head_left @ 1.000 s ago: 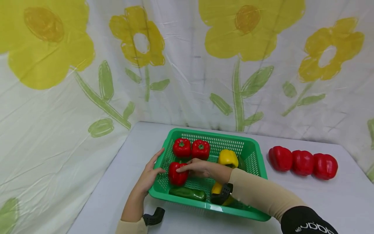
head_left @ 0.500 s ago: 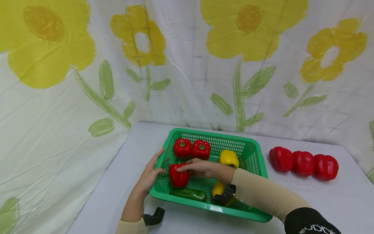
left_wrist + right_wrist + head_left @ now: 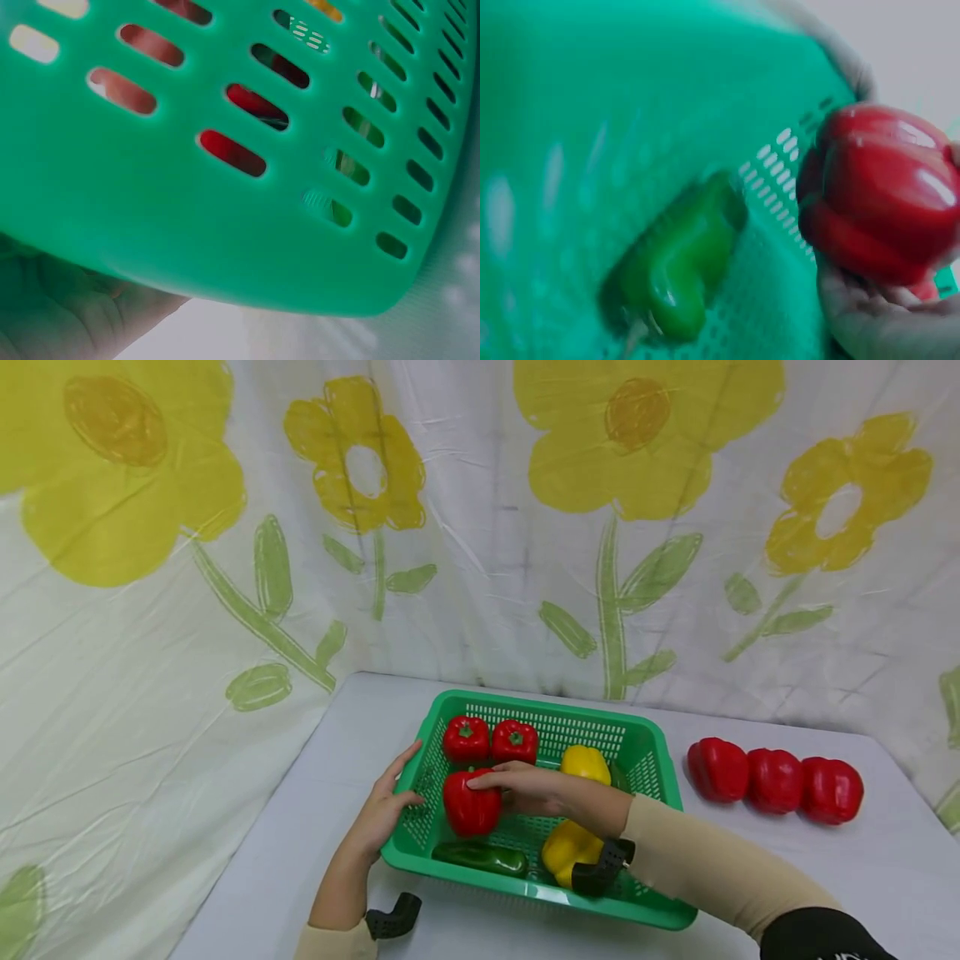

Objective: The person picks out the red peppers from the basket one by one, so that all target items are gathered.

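We have one red pepper (image 3: 468, 814) in the right hand (image 3: 528, 787), fingers curled round its side, in the left half of the basket (image 3: 551, 893). Its skin looks slick and its body is blocky and lobed, so we would judge a firm hold, with fingertips set into the grooves, safer than a squeeze on the rounded faces; raised well up, it should clear its neighbours. Those are two squat red peppers (image 3: 466, 741) at the basket's back left and a long, glossy green pepper (image 3: 480, 858) along its front. Yellow peppers (image 3: 587, 763) sit toward the basket's right end. At the basket's left rim rests the left hand (image 3: 381, 810), useful for steadying that light, slotted plastic, though we cannot tell whether it pinches the edge. Right of the basket, three more red peppers (image 3: 776, 780) lie in a row on the smooth white tabletop (image 3: 750, 860).
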A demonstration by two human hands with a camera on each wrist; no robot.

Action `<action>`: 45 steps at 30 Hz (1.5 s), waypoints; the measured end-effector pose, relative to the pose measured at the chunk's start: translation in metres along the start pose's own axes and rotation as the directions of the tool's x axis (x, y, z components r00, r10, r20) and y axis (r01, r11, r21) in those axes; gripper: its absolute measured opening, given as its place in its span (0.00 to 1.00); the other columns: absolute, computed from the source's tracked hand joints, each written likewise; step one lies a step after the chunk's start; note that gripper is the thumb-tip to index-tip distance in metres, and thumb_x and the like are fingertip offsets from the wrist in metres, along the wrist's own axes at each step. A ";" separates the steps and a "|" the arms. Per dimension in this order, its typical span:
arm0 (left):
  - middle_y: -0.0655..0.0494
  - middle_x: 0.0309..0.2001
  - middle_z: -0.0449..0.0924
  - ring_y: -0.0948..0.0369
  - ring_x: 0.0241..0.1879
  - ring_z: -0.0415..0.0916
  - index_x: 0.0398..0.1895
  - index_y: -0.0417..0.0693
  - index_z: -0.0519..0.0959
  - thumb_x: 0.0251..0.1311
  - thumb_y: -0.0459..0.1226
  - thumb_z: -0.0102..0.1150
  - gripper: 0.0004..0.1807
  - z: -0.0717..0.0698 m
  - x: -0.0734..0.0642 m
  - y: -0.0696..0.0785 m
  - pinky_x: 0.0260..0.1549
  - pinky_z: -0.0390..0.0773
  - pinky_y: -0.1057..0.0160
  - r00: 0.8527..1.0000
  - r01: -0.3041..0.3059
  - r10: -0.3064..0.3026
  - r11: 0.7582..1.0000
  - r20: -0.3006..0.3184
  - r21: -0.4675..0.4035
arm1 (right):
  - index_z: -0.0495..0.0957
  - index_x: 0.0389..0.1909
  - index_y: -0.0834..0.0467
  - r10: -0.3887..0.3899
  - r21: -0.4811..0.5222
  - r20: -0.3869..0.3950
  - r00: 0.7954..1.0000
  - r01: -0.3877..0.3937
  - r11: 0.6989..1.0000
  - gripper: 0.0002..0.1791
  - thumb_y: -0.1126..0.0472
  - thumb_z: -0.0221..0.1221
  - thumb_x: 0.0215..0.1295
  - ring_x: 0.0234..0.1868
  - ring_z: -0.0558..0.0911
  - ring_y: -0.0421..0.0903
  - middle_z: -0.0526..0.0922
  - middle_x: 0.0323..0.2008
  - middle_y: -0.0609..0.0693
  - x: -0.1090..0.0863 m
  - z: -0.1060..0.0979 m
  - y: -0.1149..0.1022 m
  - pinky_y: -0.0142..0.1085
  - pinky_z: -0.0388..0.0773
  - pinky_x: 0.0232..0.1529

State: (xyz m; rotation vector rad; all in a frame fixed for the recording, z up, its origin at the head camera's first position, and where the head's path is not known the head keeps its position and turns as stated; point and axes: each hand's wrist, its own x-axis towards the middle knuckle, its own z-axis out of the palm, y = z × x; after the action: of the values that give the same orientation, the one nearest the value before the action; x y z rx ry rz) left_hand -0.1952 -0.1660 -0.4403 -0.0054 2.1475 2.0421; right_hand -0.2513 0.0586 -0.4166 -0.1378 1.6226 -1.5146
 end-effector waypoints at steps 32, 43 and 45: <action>0.52 0.73 0.47 0.46 0.66 0.57 0.70 0.66 0.55 0.54 0.25 0.46 0.41 0.000 0.001 0.000 0.49 0.73 0.55 1.000 0.000 0.001 0.999 -0.014 0.043 | 0.51 0.65 0.58 -0.021 0.143 -0.057 0.998 0.029 0.989 0.36 0.40 0.46 0.63 0.53 0.71 0.50 0.69 0.56 0.55 -0.083 -0.003 0.004 0.40 0.74 0.51; 0.52 0.73 0.47 0.46 0.67 0.56 0.70 0.65 0.55 0.53 0.25 0.46 0.41 0.000 0.001 -0.002 0.50 0.72 0.53 1.000 -0.002 0.002 0.999 -0.014 0.038 | 0.49 0.64 0.60 -0.093 0.176 -0.079 0.993 0.105 0.979 0.35 0.41 0.45 0.66 0.51 0.72 0.47 0.72 0.51 0.49 -0.114 -0.011 0.014 0.40 0.75 0.51; 0.52 0.73 0.46 0.46 0.67 0.56 0.70 0.65 0.54 0.53 0.25 0.46 0.42 0.000 0.001 -0.002 0.50 0.72 0.53 1.000 -0.002 0.002 0.999 -0.013 0.040 | 0.48 0.64 0.60 -0.099 0.177 -0.088 0.991 0.114 0.978 0.36 0.41 0.44 0.66 0.51 0.72 0.46 0.72 0.50 0.48 -0.119 -0.013 0.016 0.39 0.75 0.50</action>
State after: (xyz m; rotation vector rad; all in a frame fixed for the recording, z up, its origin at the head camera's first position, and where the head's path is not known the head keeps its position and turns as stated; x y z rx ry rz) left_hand -0.1958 -0.1664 -0.4424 -0.0111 2.1959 2.0058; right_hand -0.1808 0.1457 -0.3714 -0.0660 1.5492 -1.7620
